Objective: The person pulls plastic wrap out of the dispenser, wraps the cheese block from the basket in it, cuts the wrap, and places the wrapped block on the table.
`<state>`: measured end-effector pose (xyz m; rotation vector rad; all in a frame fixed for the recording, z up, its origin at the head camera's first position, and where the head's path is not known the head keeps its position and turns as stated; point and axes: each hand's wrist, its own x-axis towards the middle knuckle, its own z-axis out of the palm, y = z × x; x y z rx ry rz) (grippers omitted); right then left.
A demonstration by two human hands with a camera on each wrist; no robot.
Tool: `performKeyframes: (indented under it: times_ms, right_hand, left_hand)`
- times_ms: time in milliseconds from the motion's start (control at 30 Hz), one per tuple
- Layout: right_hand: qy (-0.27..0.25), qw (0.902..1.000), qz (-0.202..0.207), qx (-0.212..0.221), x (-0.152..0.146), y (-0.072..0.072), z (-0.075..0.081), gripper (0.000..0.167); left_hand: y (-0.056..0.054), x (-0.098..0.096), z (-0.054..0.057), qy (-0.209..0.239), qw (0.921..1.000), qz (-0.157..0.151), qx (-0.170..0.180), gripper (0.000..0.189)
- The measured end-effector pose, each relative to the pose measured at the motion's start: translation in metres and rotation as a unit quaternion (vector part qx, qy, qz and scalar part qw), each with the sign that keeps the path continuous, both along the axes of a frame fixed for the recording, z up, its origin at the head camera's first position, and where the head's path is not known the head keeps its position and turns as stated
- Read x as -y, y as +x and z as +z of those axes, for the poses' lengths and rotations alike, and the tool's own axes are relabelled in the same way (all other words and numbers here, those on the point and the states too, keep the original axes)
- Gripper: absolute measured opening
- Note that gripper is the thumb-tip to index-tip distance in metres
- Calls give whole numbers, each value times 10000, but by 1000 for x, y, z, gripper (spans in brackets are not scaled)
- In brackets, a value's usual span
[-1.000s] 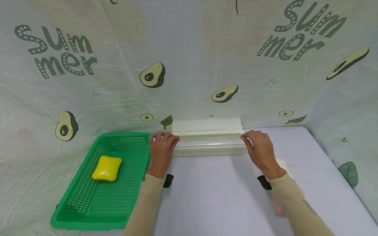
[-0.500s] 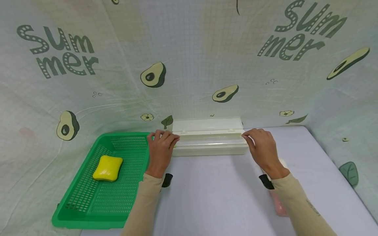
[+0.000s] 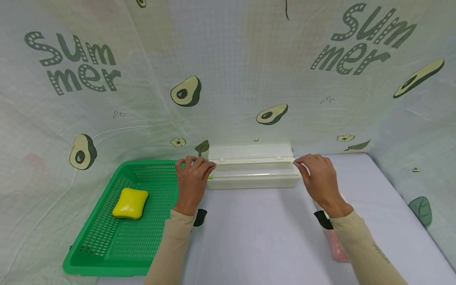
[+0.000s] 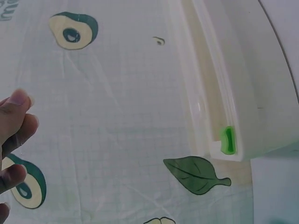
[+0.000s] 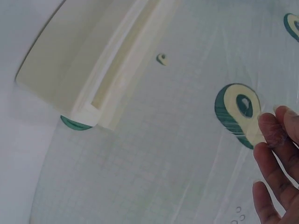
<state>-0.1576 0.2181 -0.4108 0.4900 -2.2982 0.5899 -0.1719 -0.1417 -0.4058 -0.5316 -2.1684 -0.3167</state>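
A long white cling film dispenser [image 3: 253, 182] stands at the back of the table, its lid [image 3: 249, 151] raised. A green cutter slider [image 4: 228, 141] sits at its left end. Clear cling film [image 5: 261, 133] shows as faint creases by the right fingers in the right wrist view. My left hand [image 3: 192, 182] pinches the film between thumb and fingers, above the dispenser's left end. Level with it, my right hand [image 3: 318, 182] pinches the film's other corner beyond the right end. Between the hands the film is almost invisible.
To the left stands a green perforated basket [image 3: 121, 271] with a yellow pillow-shaped object [image 3: 130, 203] in it. A pink object [image 3: 336, 247] lies partly hidden under the right forearm. Behind the table hangs a sheet [image 3: 228, 79] printed with avocados.
Both hands have moved slightly apart, the left one leftward and the right one rightward and a little up. The slider's green end now shows beside the left hand.
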Motion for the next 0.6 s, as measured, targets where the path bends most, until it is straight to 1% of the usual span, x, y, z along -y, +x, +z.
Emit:
performKeyframes:
  times_ms: [100, 233, 600]
  right_hand:
    - [-19, 10000, -35, 2, 1, 2, 4, 13]
    - [-35, 10000, -67, 1, 1, 5, 8, 12]
    - [-54, 9997, -32, -216, 1, 7, 18, 12]
  left_hand:
    - [1, 0, 3, -1, 10000, -10, -79, 7]
    - [1, 0, 6, 44, 9999, -46, -159, 8]
    - [4, 1, 14, 93, 9998, -108, -132, 8]
